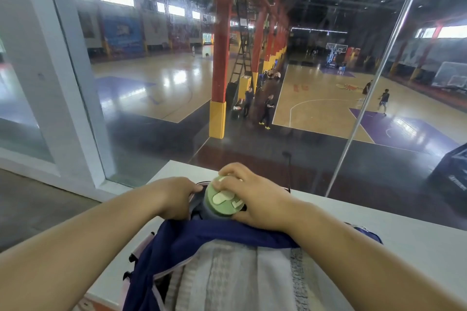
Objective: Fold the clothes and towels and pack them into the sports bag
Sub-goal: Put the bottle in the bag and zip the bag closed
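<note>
A navy sports bag (192, 240) with pink trim lies open on a white table (409, 237) in front of me. Folded white and grey towels (237, 278) fill its near part. At the far end of the bag a green-lidded bottle (222, 201) stands upright in the opening. My right hand (255, 197) is closed around the bottle's lid and neck. My left hand (177, 195) grips the bag's rim just left of the bottle, holding the opening apart.
The table ends close behind the bag at a large glass window (252, 83) overlooking basketball courts with several people far below. A white window frame (75, 98) stands at the left. Bare tabletop extends to the right of the bag.
</note>
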`<state>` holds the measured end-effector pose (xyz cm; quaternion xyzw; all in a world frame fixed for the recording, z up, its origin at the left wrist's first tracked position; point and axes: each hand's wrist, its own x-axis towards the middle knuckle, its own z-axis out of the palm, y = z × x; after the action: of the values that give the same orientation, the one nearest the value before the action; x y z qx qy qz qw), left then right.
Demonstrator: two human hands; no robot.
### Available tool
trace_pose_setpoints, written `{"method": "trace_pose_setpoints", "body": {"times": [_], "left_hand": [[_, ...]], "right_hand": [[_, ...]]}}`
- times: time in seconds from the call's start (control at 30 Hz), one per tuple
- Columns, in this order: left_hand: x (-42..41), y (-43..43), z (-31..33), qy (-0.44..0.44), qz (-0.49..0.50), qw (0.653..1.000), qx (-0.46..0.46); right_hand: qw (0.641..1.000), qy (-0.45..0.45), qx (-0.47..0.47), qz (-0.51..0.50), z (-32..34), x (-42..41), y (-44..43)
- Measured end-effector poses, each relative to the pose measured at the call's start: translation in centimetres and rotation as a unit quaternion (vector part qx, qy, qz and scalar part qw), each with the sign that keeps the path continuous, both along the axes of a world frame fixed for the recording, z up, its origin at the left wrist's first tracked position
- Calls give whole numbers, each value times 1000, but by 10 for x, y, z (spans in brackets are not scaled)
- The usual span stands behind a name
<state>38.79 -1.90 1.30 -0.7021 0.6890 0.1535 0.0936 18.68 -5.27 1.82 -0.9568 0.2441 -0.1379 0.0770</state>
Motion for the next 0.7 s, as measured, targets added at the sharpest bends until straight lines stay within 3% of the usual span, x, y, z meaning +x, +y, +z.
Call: {"method": "trace_pose_setpoints", "body": {"times": [0.17,0.4,0.7], "left_hand": [[3,0,-3,35,29,999,-11],[-2,1,-10,-24,-12,993,-114],[-4,3,14,-35,-42,997,-54]], "right_hand": [[998,41,45,-32,-7,6,-4],[996,46,72,-32,5,1,4],[996,83,10,12,6,22,5]]}}
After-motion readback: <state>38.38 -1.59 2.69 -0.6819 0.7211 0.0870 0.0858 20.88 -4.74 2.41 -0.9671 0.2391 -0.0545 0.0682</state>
